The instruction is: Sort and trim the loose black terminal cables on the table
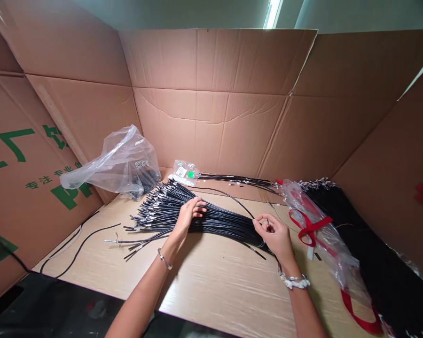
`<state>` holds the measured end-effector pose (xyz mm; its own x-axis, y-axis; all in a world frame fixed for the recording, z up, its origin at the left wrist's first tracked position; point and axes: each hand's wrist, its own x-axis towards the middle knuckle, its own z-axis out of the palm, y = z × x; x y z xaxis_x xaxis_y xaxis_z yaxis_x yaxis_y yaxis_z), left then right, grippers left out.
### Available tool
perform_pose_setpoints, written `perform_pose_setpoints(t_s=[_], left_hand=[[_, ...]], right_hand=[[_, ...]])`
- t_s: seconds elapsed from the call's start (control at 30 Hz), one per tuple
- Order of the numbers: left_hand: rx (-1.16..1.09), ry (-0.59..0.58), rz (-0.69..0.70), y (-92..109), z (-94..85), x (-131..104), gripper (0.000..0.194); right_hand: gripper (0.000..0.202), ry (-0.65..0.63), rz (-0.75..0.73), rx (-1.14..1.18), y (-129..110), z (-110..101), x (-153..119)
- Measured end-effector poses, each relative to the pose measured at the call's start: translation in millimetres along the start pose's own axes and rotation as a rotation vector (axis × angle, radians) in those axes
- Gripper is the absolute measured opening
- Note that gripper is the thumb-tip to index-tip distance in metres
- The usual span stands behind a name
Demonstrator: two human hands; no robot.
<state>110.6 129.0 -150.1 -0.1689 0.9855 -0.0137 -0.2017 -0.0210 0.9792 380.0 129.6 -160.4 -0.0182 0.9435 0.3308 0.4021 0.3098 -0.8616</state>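
Note:
A thick bundle of black cables [225,221] lies across the table, its cut ends with pale tips fanned out at the left. On top of that bundle rests my left hand [188,215], open, with its fingers apart and slightly bent. My right hand [278,238] is at the right end of the bundle, thumb and fingertips pinched on one black cable [238,198] that arches up and away from the others. Something small and dark red shows between the right fingers, too unclear to name. Part of the bundle's right end is hidden behind the right hand.
Cardboard walls [211,117] enclose the table. A clear plastic bag [127,159] with dark pieces stands at the back left. Along the right lie a large black cable bundle [352,225], plastic wrap and a red ribbon [308,229]. More thin cables [239,179] run along the back.

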Motion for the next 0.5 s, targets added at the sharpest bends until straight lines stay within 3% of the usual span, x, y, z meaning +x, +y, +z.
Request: perform_pose_setpoints(t_s=[0.1, 0.3, 0.5], left_hand=[[-0.245, 0.026, -0.014, 7, -9.9, 5, 0.045], [-0.334, 0.224, 0.276, 20, -33.0, 10, 0.043], [-0.345, 0.173, 0.376, 23, -34.5, 10, 0.04]], right_hand=[[0.031, -0.07, -0.001, 0.01, 0, -1, -1], [0.028, -0.128, -0.028, -0.149, 6, 0, 1], [0.027, -0.12, -0.015, -0.258, 4, 2, 3]])
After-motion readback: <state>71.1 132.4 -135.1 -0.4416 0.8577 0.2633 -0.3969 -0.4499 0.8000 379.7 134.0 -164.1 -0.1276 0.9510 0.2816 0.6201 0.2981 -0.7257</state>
